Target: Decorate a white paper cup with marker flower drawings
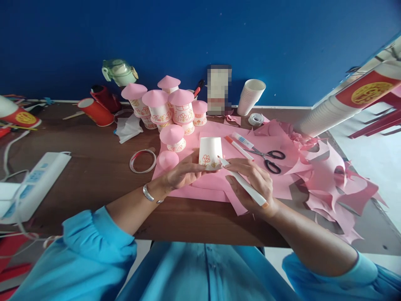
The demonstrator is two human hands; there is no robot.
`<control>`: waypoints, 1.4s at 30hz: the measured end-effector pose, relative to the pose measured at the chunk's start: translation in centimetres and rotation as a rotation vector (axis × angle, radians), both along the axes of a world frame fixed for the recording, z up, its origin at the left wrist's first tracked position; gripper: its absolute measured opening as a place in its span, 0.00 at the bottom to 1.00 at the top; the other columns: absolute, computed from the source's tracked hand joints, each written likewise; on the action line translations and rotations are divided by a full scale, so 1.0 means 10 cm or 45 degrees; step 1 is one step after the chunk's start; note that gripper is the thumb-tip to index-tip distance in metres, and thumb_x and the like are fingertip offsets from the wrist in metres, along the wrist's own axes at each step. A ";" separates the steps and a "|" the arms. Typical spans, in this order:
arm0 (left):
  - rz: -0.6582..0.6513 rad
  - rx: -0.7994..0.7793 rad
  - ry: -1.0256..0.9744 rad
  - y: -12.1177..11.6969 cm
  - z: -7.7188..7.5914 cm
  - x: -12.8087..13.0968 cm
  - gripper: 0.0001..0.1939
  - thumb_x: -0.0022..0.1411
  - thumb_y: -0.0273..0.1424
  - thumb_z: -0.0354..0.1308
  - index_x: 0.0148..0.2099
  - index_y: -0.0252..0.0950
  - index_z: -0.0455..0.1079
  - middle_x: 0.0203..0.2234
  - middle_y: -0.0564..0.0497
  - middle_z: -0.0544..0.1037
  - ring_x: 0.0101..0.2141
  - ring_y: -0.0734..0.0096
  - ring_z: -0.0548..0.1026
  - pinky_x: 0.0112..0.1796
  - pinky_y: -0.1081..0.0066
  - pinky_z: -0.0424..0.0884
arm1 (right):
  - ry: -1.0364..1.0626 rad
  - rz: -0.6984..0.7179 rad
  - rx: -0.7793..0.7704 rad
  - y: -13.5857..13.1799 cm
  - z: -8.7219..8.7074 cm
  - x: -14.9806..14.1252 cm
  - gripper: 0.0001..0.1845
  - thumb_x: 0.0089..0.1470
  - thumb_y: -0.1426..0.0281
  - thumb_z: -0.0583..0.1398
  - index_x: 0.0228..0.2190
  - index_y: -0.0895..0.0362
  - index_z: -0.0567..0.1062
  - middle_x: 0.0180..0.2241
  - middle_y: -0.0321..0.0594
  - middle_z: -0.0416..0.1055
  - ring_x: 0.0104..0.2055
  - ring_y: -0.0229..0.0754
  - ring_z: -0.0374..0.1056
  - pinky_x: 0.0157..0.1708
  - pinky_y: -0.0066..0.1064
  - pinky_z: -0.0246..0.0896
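A white paper cup (210,149), upside down with flowers drawn near its rim, is held in my left hand (184,172). My right hand (255,179) grips a white marker (247,188) with an orange end; its tip is at the cup's right side. Pink paper (184,192) lies beneath both hands. Left of the cup stands a small decorated cup with a pink paper cone (172,134) on top, and a loose pink cone (168,160) lies closer to me. Another marker (239,147) and a glue tube (242,140) lie to the right.
Black-handled scissors (272,161) rest on the paper, beside pink scraps (341,184). Several cone-topped cups (155,104) stand behind. White cups (250,98) are stacked by the wall. A tape roll (142,161), a red cup (95,112) and a power strip (39,179) are on the left.
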State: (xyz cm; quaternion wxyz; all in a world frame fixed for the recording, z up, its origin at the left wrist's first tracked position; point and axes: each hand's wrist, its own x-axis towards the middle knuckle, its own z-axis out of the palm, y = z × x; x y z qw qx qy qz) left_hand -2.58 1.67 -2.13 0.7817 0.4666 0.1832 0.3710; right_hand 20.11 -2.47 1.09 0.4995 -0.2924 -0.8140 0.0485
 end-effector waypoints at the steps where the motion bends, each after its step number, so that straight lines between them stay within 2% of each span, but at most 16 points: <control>1: -0.006 0.020 0.036 -0.01 0.01 0.00 0.20 0.64 0.36 0.70 0.57 0.40 0.77 0.53 0.43 0.83 0.58 0.50 0.79 0.60 0.53 0.72 | -0.014 0.007 0.002 0.00 -0.01 0.00 0.15 0.66 0.77 0.62 0.53 0.54 0.74 0.43 0.44 0.81 0.45 0.45 0.82 0.42 0.36 0.81; 5: 0.036 0.016 0.186 -0.03 0.06 0.01 0.26 0.54 0.36 0.78 0.53 0.39 0.77 0.46 0.46 0.84 0.50 0.54 0.80 0.54 0.56 0.73 | -0.041 0.047 0.006 -0.01 -0.02 -0.01 0.16 0.65 0.77 0.63 0.53 0.55 0.74 0.43 0.45 0.82 0.45 0.45 0.82 0.43 0.35 0.82; 9: 0.076 -0.023 0.295 -0.03 0.11 0.04 0.23 0.54 0.36 0.78 0.49 0.39 0.75 0.40 0.50 0.82 0.43 0.63 0.78 0.47 0.62 0.72 | -0.018 0.113 0.011 -0.01 -0.02 -0.01 0.17 0.65 0.77 0.63 0.54 0.54 0.74 0.44 0.45 0.82 0.45 0.45 0.82 0.43 0.36 0.82; 15: 0.068 -0.019 0.199 -0.04 0.15 0.03 0.21 0.58 0.35 0.76 0.50 0.39 0.74 0.42 0.49 0.80 0.44 0.62 0.77 0.48 0.62 0.71 | -0.008 0.126 0.008 -0.02 0.01 0.01 0.12 0.64 0.78 0.62 0.48 0.57 0.75 0.37 0.43 0.79 0.37 0.42 0.80 0.37 0.32 0.79; 18: 0.081 -0.028 0.204 -0.04 0.13 0.02 0.22 0.57 0.33 0.75 0.51 0.39 0.73 0.42 0.50 0.79 0.44 0.64 0.76 0.47 0.63 0.70 | -0.038 0.161 0.004 -0.02 0.02 0.00 0.11 0.63 0.78 0.62 0.47 0.57 0.75 0.35 0.42 0.79 0.36 0.42 0.79 0.37 0.32 0.79; 25: 0.121 -0.077 0.194 -0.05 0.06 0.01 0.29 0.56 0.33 0.76 0.55 0.41 0.69 0.47 0.48 0.78 0.48 0.59 0.76 0.48 0.61 0.71 | -0.058 0.176 -0.004 -0.02 0.00 -0.01 0.14 0.63 0.79 0.62 0.48 0.54 0.74 0.34 0.38 0.79 0.36 0.42 0.80 0.36 0.33 0.79; 34: 0.081 -0.033 0.195 -0.04 0.06 -0.01 0.27 0.58 0.31 0.75 0.57 0.40 0.71 0.48 0.46 0.80 0.51 0.57 0.78 0.48 0.61 0.73 | -0.078 0.153 -0.007 -0.01 0.00 -0.01 0.16 0.61 0.79 0.62 0.50 0.54 0.74 0.34 0.38 0.80 0.36 0.42 0.80 0.36 0.33 0.78; 42: 0.075 -0.032 0.199 -0.03 0.08 0.00 0.24 0.58 0.33 0.75 0.53 0.38 0.72 0.45 0.46 0.81 0.48 0.59 0.80 0.51 0.60 0.74 | -0.070 0.092 0.007 -0.01 0.03 -0.02 0.15 0.61 0.80 0.62 0.47 0.54 0.74 0.33 0.38 0.80 0.34 0.41 0.79 0.35 0.32 0.77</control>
